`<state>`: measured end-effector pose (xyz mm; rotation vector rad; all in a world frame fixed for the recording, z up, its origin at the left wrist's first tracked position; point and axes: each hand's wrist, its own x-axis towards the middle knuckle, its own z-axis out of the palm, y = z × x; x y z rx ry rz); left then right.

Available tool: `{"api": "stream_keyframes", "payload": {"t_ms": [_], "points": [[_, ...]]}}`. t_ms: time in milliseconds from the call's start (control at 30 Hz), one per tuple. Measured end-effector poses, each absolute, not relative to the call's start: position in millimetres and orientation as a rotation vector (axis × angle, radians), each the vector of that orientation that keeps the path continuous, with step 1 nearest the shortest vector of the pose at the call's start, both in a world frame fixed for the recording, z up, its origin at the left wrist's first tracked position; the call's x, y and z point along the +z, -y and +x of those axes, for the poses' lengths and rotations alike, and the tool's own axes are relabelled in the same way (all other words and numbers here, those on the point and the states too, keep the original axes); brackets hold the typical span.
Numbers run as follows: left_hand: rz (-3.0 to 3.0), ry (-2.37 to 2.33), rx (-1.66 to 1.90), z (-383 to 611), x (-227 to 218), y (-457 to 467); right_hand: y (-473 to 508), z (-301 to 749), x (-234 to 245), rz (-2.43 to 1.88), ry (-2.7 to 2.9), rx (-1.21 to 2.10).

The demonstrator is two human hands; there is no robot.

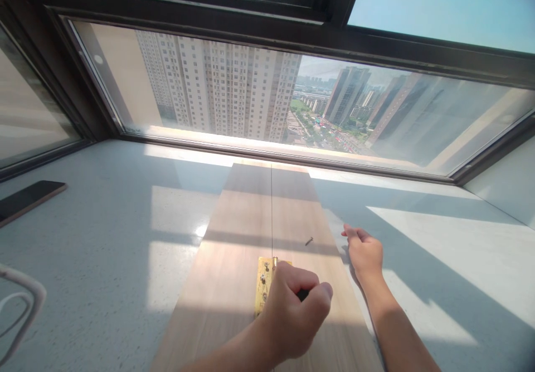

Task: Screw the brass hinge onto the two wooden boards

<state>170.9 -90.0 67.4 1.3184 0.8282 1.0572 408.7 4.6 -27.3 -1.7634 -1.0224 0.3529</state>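
A gold-coloured hinge (262,288) lies over the seam between two pale wooden boards (238,216). Screws (262,278) show on its left leaf. My left hand (296,310) is closed in a fist above the hinge and hides most of its right leaf. Something dark shows in the gap of that fist, but I cannot make out what it is. To the right of the boards, my right hand (365,252) has its fingers curled together; what they hold, if anything, is hidden. A loose screw (309,241) rests on the right board, between my hands and a little beyond the hinge.
The boards rest on a pale speckled windowsill (117,221), their far end near the window frame (259,157). A phone (29,199) lies at the left edge. Below it is a white looped cable or tube (35,294). A side wall (510,177) stands at right.
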Motion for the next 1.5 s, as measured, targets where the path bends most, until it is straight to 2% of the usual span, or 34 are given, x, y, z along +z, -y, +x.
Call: {"api": "stream_keyframes", "payload": {"t_ms": [267, 467, 700, 1133, 1300, 1500], "points": [[1.327, -0.54, 0.716, 161, 76, 70, -5, 408, -29, -1.741, 0.99, 0.366], [1.038, -0.484, 0.88, 153, 63, 64, -9, 408, -29, -1.749, 0.968, 0.361], [1.173, -0.939, 1.053, 151, 71, 89, -9, 409, -30, -1.765, 0.971, 0.345], [1.343, -0.97, 1.31, 183, 49, 98, -7, 409, -32, -1.742, 0.955, 0.372], [1.369, -0.908, 1.182, 180, 56, 92, -5, 408, -30, -1.723, 0.948, 0.395], [1.218, -0.545, 0.856, 157, 58, 70, -5, 408, -28, -1.717, 0.94, 0.407]]}}
